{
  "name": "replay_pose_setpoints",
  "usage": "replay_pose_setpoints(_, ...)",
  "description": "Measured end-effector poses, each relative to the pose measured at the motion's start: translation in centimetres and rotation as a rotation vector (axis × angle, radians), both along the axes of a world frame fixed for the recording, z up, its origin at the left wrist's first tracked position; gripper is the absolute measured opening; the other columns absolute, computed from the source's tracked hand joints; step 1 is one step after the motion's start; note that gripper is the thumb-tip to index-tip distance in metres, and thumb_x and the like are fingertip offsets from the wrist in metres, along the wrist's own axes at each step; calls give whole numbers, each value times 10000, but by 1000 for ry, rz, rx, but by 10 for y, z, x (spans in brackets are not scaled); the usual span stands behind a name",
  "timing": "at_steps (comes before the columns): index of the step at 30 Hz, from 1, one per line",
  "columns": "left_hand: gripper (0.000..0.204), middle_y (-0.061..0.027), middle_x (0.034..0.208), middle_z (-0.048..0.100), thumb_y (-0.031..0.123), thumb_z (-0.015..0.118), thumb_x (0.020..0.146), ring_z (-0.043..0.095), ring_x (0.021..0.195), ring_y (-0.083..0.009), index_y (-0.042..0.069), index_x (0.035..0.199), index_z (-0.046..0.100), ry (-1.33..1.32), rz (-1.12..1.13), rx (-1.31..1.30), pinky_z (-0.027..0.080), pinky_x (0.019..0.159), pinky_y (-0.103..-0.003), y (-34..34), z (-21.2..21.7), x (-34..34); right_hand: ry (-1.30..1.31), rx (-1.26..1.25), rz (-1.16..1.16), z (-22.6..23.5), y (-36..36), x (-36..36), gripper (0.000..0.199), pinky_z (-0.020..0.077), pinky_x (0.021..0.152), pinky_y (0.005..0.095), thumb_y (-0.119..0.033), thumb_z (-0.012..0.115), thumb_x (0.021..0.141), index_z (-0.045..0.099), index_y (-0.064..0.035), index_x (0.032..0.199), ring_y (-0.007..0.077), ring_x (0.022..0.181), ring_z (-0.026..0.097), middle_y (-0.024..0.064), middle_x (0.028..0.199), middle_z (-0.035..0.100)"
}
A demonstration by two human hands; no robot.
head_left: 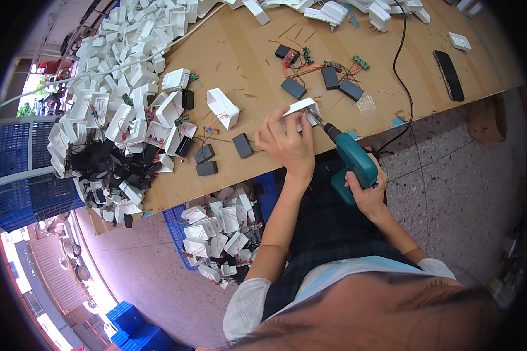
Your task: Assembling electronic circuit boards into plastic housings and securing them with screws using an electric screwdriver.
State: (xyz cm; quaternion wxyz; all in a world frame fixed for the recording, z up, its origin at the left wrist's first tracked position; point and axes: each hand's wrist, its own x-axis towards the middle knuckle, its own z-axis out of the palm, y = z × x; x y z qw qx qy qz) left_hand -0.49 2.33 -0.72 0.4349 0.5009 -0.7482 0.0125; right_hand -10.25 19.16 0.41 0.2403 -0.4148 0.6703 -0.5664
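Observation:
Near the table's front edge, my left hand [288, 140] is closed around a white plastic housing [302, 106], its open side turned toward the right. My right hand [367, 186] grips a green cordless screwdriver [357, 159] by its handle. The black chuck points up and left, and its bit reaches into the housing; the exact contact at the tip is too small to tell. Left of my left hand lie a dark grey block [243, 145] and another white housing [223, 108] with thin red wires.
White housings [129, 52] are heaped at the back left, with black parts [114, 167] below them. Grey blocks wired to small circuit boards [331, 77] lie beyond my hands. A black cable [399, 64] crosses the table near a phone [448, 76]. A filled blue crate [175, 225] stands below the edge.

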Motion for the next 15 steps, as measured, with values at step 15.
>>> replay_pose_setpoints(15, 146, -20, 1201, 617, 130, 811, 791, 573, 1171, -269, 127, 899, 714, -6, 4, -3, 346, 1040, -513, 0, 0, 0, 143, -40, 72, -6, 0, -4, 202, 543, 621, 272, -66, 695, 974, 609, 61, 1105, 132, 701, 647, 80, 900, 613)
